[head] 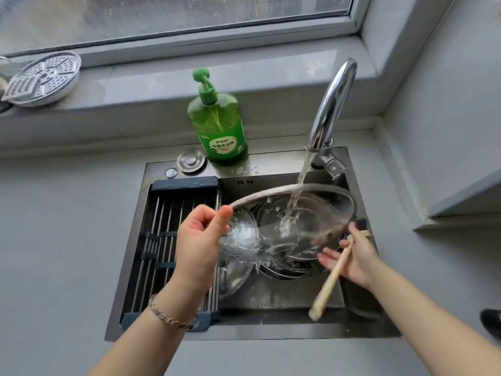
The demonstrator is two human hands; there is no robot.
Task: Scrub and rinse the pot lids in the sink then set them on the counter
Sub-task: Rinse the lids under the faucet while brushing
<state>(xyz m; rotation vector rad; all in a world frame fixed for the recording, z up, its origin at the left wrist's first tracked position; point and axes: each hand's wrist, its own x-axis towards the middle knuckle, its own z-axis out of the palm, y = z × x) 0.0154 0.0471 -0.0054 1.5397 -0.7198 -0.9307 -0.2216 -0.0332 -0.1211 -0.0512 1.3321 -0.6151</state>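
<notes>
A large glass pot lid [311, 210] with a metal rim tilts over the sink [271, 299], and water from the faucet [332, 109] runs onto it. My left hand [199, 240] grips the lid's left rim between thumb and fingers. My right hand [352, 256] supports the lid's lower right edge with its fingers spread and holds a wooden-handled brush [332, 278] against the palm, the dark brush head [360, 223] pointing up. More glass lids [287, 264] lie in the basin below.
A green pump bottle of dish soap [219, 123] stands behind the sink. A dark drying rack [168, 245] spans the sink's left part. A perforated steamer tray [43, 77] sits on the windowsill at left. Grey counter [59, 240] surrounds the sink.
</notes>
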